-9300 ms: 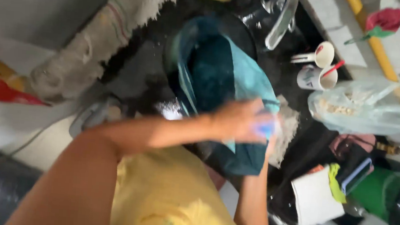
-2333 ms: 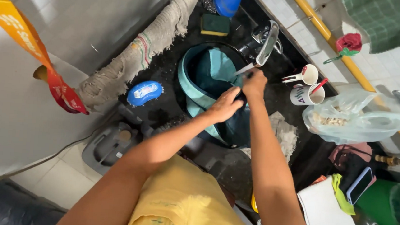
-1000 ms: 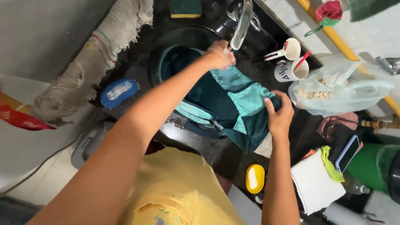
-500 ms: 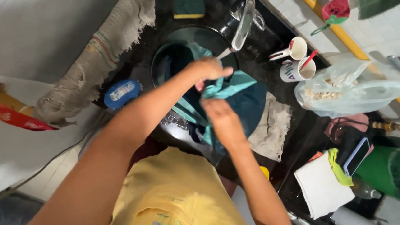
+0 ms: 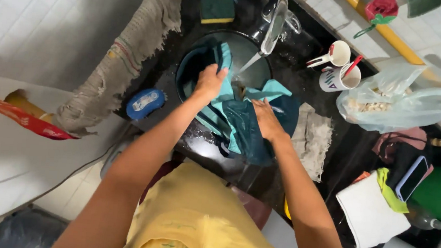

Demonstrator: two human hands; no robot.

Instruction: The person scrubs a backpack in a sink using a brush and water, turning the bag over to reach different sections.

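two bare arms reach out from a yellow shirt (image 5: 196, 232) at the bottom of the view, over the front edge of a dark, wet table (image 5: 344, 149). the right hand (image 5: 267, 120) lies palm down on a teal garment (image 5: 241, 123), fingers spread flat and pressing into the dark wet fold of it. the left hand (image 5: 209, 84) is a little further in, closed around a lighter teal edge of the same garment, bunching it at the rim of the round sink (image 5: 236, 52). the garment lies partly inside the sink and partly draped over its near rim onto the table. a thin stream of water falls from the metal tap (image 5: 276, 21) into the sink, landing just between the two hands.

just right of the garment a pale grey rag (image 5: 313, 142) lies on the table. left of the sink sits a blue scrubbing brush (image 5: 146, 102), and beside it a long frayed beige cloth (image 5: 126, 59) hangs along the table edge. to the right, nearer the person, lie a folded white cloth (image 5: 368, 217), a yellow-green cloth (image 5: 391, 192) and a phone (image 5: 411, 178). further back stand two white mugs (image 5: 339, 75) with utensils in them, next to a clear plastic bag (image 5: 406, 99). behind the sink rests a green and yellow sponge (image 5: 216, 11).
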